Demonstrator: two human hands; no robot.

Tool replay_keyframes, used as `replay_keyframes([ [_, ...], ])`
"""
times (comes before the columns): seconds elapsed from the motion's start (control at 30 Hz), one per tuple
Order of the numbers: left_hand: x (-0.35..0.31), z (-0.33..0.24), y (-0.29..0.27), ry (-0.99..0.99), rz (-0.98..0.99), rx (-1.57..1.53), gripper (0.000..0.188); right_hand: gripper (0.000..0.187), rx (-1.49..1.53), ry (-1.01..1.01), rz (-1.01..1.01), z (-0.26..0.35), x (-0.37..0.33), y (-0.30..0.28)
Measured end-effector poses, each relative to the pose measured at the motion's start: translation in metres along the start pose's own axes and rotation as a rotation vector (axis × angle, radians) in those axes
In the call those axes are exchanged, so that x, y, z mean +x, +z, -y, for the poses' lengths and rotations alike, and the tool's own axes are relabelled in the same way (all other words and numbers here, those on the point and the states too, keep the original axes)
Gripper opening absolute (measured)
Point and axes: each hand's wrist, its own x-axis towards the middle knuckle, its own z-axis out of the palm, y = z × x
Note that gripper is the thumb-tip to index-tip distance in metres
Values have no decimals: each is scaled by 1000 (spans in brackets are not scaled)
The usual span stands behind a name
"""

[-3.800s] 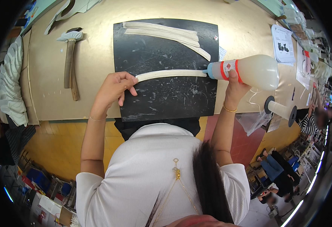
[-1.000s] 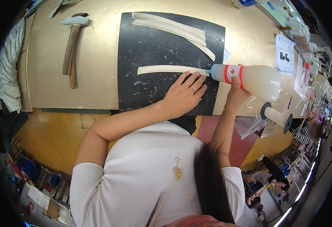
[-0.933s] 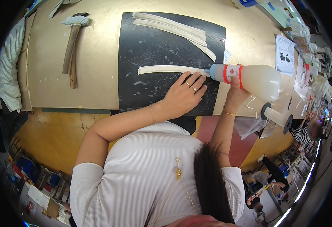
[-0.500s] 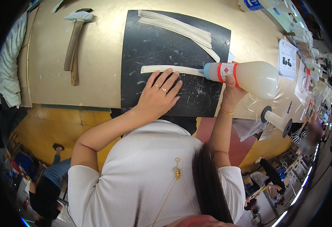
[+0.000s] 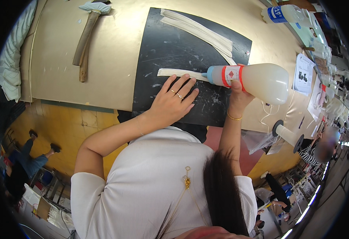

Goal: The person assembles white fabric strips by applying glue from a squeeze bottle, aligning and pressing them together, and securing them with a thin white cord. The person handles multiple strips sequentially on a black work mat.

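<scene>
A squeeze bottle (image 5: 267, 83) of cloudy pale liquid, with a blue nozzle cap and red bands, lies nearly level in my right hand (image 5: 240, 97). Its nozzle tip meets a narrow cream strip (image 5: 167, 72), which lies crosswise on a black board (image 5: 152, 44). Fingers spread, my left hand (image 5: 174, 101) rests flat with its fingertips along the near edge of that strip. The strip's right end is hidden behind the bottle. Farther back on the board lies a bundle of similar cream strips (image 5: 198, 31).
Two wooden-handled hammers (image 5: 86, 44), heads partly wrapped in white cloth, lie at the left. To the right are a thread spool (image 5: 288, 136), printed sheets (image 5: 304, 73) and a plastic bottle (image 5: 284, 14). White fabric (image 5: 13, 59) hangs at the far left; other people are around.
The bottle's nozzle has moved left along the strip, closer to my left fingertips. My left hand keeps its place on the strip. The whole view has shifted slightly.
</scene>
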Motion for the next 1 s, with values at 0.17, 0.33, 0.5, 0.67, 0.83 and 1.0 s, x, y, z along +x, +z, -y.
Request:
replay_keyframes([
  [0.17, -3, 1, 1, -2, -11, -8, 43, 61, -65, -44, 60, -2, 1, 9],
  [0.33, -4, 2, 2, 6, -26, -3, 43, 58, -60, -81, 106, -3, 1, 22],
  [0.5, -4, 3, 3, 11, -54, -12, 43, 56, 35, -40, 145, 4, 2, 40],
  [0.67, -5, 3, 5, 15, -66, 0, 42, 54, 51, -44, 205, 7, 2, 55],
  [0.83, -4, 4, 7, 25, -82, 7, 43, 66, 6, -10, 263, 2, -1, 69],
  [1.0, -5, 4, 8, 27, -122, 11, 45, 66, -43, 2, 347, 2, -3, 81],
])
